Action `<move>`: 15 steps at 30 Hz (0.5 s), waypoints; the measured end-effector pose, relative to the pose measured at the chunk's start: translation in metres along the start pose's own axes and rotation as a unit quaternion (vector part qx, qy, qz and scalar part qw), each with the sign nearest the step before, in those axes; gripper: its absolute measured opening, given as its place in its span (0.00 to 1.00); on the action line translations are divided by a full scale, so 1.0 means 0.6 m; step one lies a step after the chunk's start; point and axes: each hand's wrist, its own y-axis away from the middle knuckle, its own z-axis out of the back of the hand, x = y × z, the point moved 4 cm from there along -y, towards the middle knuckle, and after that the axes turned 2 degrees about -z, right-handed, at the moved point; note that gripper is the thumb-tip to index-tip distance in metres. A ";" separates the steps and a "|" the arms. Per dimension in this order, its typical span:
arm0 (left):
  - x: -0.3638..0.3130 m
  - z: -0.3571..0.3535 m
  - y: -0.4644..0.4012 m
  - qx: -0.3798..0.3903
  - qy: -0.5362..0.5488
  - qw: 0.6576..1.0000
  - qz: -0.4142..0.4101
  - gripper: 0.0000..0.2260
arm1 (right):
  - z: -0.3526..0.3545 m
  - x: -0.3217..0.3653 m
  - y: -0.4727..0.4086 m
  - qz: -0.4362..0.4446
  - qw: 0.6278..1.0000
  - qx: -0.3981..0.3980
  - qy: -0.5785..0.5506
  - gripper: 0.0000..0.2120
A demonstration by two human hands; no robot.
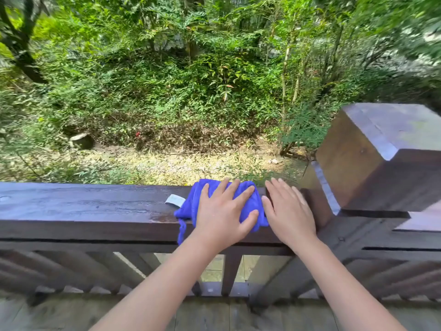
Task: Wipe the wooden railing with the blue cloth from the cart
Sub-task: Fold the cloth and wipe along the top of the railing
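A dark brown wooden railing runs across the view at mid height. A crumpled blue cloth with a white label lies on its top, right of centre. My left hand presses flat on the cloth with fingers spread. My right hand rests flat on the bare rail just right of the cloth, its thumb touching the cloth's edge, beside the post. The rail's top looks damp and streaked left of the cloth.
A thick square wooden post rises at the right end of the rail. Slats fill the space under the rail. Wooden deck boards lie below. Dense green shrubs and trees stand beyond the railing.
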 end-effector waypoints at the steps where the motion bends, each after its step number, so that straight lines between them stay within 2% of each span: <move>1: 0.012 0.003 0.008 -0.003 -0.006 1.000 0.001 0.25 | -0.003 0.000 0.002 -0.008 1.000 0.000 0.007 0.25; 5: 0.084 0.026 0.040 -0.013 -0.012 0.999 0.033 0.25 | -0.019 0.050 0.004 -0.019 0.999 0.025 0.044 0.30; 12: 0.270 0.077 0.119 -0.033 -0.030 0.997 0.061 0.24 | -0.048 0.130 0.002 0.033 0.996 0.068 0.039 0.34; 15: 0.312 0.084 0.124 -0.051 -0.030 0.988 0.145 0.27 | -0.049 0.131 0.002 0.045 0.996 0.070 0.045 0.35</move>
